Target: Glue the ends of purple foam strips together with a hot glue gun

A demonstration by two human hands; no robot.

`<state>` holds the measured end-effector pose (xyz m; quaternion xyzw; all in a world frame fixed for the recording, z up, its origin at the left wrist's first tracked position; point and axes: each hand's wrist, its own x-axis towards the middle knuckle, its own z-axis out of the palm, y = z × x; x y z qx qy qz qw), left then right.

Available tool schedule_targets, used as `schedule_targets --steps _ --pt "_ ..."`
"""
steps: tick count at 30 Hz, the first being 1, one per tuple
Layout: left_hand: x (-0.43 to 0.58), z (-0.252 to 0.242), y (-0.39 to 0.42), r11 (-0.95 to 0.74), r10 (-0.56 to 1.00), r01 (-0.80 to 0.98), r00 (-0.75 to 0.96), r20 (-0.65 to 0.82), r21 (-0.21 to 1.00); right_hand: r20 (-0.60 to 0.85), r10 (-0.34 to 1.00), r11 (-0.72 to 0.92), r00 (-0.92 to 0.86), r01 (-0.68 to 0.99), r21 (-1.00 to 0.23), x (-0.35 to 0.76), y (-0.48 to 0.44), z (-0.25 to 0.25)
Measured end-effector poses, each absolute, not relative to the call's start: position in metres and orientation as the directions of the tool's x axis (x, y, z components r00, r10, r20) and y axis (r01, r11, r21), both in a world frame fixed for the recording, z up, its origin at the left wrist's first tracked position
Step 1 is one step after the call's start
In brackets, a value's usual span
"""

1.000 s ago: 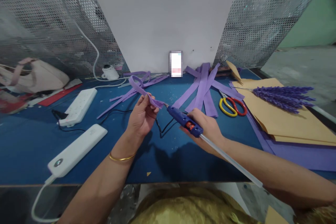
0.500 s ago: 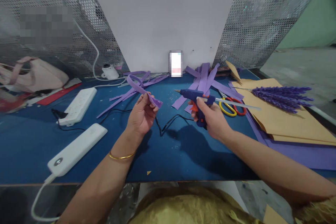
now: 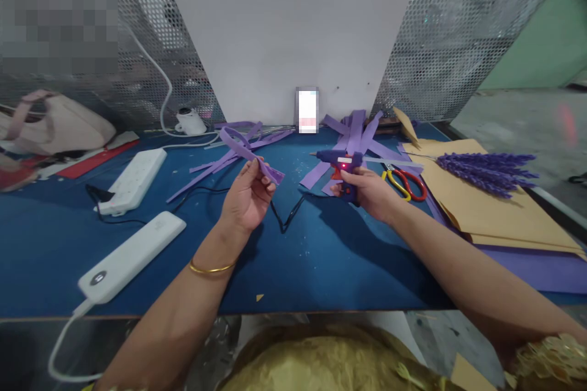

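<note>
Pinched in my left hand (image 3: pixel 250 195) is a purple paper strip (image 3: pixel 236 145), curled into a loop, its flat end sticking out to the right past my fingers. My right hand (image 3: pixel 367 189) grips a blue glue gun (image 3: pixel 337 159) by its handle. The gun's nozzle points left toward the strip, with a gap between them. A small red light glows on the gun's side, and a clear glue stick (image 3: pixel 389 162) juts from its back. Just right of that hand lie scissors (image 3: pixel 408 185) with yellow and red handles.
More purple strips (image 3: pixel 355 128) lie at the back. Brown paper sheets (image 3: pixel 486 214) with lavender sprigs (image 3: pixel 486 172) rest at right. A white power strip (image 3: pixel 135 180) and a white power bank (image 3: pixel 132 256) sit at left. A phone (image 3: pixel 307 110) leans against a white board (image 3: pixel 293 43).
My right hand has raised and turned the glue gun slightly, so its label and red light now show. My left hand holds the strip almost unmoved. The view has shifted a little.
</note>
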<state>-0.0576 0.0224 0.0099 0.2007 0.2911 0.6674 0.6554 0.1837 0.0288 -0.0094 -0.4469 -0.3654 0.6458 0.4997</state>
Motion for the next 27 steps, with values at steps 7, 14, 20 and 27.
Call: schedule_targets --steps 7,14,20,27 --pt "-0.058 0.009 0.024 0.034 0.991 -0.768 -0.058 -0.122 0.640 -0.146 0.988 -0.155 -0.055 -0.221 -0.963 0.175 0.042 -0.028" --pt "-0.056 0.004 0.025 0.011 0.992 -0.727 -0.079 -0.099 0.686 -0.185 0.980 -0.192 -0.072 -0.108 -0.975 0.147 0.085 -0.034" --pt "-0.052 0.001 0.022 -0.017 0.996 -0.619 -0.076 -0.039 0.785 -0.038 0.999 -0.036 -0.020 0.087 -0.996 0.137 0.103 -0.034" --pt "-0.047 0.001 0.016 -0.090 0.991 -0.513 -0.135 0.024 0.853 0.423 0.904 0.425 -0.056 0.217 -0.879 0.148 0.050 -0.013"
